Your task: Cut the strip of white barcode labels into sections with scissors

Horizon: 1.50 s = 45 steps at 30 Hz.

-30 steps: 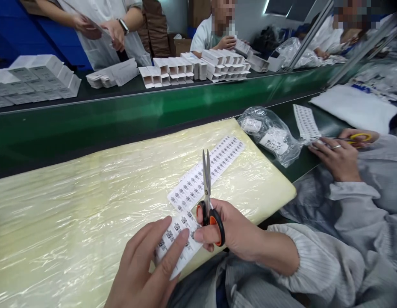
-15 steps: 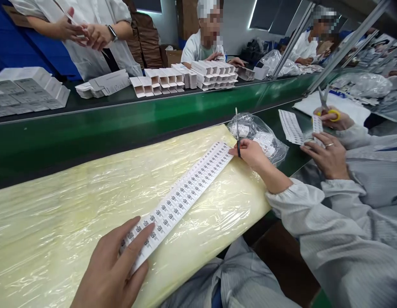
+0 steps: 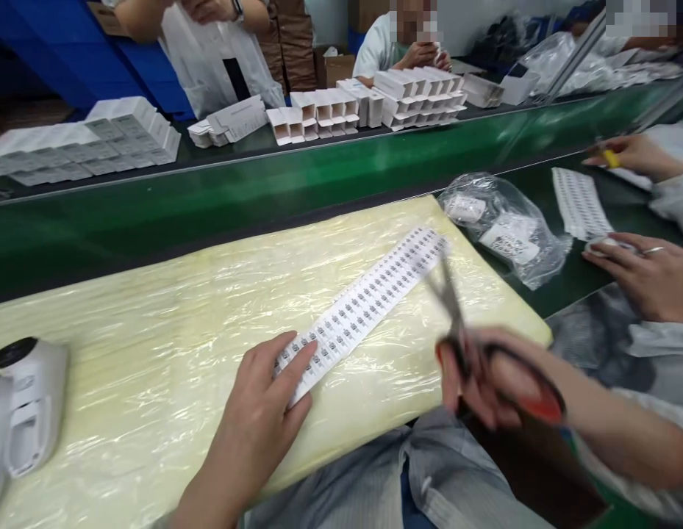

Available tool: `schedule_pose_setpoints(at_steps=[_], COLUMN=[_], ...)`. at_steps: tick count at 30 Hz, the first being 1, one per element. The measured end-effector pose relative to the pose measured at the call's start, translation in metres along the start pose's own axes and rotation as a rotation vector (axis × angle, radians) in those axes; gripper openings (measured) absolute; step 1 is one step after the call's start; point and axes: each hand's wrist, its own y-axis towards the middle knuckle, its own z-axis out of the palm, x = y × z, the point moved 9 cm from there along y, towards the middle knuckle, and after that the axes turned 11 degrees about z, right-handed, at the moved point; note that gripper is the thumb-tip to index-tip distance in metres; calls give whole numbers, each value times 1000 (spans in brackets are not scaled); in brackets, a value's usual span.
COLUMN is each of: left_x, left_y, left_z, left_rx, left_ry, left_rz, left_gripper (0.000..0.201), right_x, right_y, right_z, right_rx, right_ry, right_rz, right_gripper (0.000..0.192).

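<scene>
The label strip [image 3: 363,305] lay whole and uncut across the yellow pad [image 3: 126,353] on the desk. The left hand [image 3: 264,411] pinned its near end, fingers flat, nothing clenched. Right of the strip, the right hand [image 3: 484,386] gripped blurred scissors [image 3: 456,323], blades apart.

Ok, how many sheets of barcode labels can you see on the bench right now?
2. One long label strip lies on the yellow pad, its near end pinned under the left hand. A second label sheet lies on the green surface by a co-worker's hands. Others may be hidden.
</scene>
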Motion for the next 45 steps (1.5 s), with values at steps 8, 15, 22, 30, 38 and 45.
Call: schedule_pose_setpoints(at_steps=[8, 15, 22, 30, 38, 45], left_x=[-3, 0, -1, 0, 0, -1], left_y=[0, 1, 2, 2, 3, 3], left_z=[2, -1, -3, -4, -5, -5], left_rx=[18, -22, -36, -64, -64, -61], left_ry=[-28, -75, -83, -94, -96, -93], left_rz=[-27, -68, -75, -86, -95, -84], left_gripper=[43, 43, 26, 28, 27, 27], right_x=[-65, -48, -43, -42, -41, -40], right_y=[-12, 11, 16, 19, 17, 19], right_z=[105, 116, 115, 114, 113, 113], right_rx=[562, 494, 465, 447, 429, 431], right_ry=[176, 238, 244, 207, 158, 144], right_rz=[377, 342, 354, 353, 379, 381], right_gripper=[74, 73, 63, 62, 60, 60])
